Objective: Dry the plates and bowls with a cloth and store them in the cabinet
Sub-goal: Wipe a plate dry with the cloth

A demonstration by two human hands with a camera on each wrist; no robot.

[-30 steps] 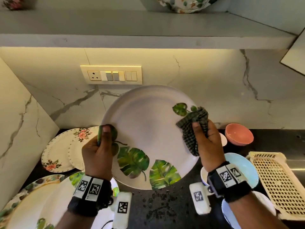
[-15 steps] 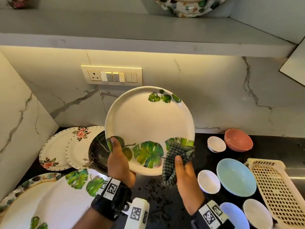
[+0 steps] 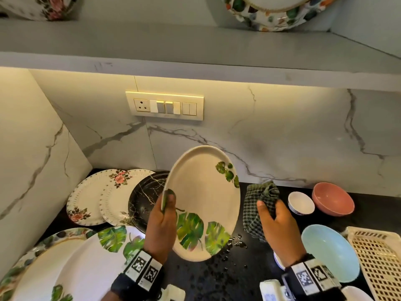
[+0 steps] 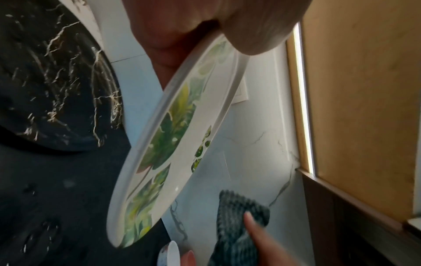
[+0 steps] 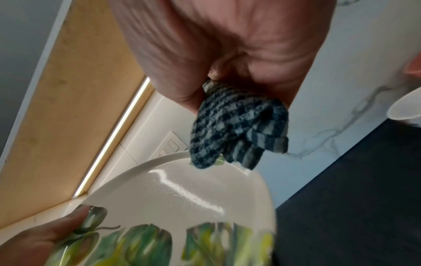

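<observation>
Left hand point(image 3: 161, 222) grips tilted white leaf-print round plate point(image 3: 204, 198) at rim; right hand point(image 3: 280, 227) clutches bunched dark checked cloth point(image 3: 258, 203) beside it

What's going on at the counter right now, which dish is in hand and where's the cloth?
A person is drying dishes. The left hand grips the leaf-print plate by its rim, tilted up above the black counter. The right hand holds the bunched checked cloth just beside the plate's right edge; whether it touches is unclear. More plates lie to the left, and bowls, including a pink bowl and a light blue bowl, wait on the right. Water drops dot the counter.
</observation>
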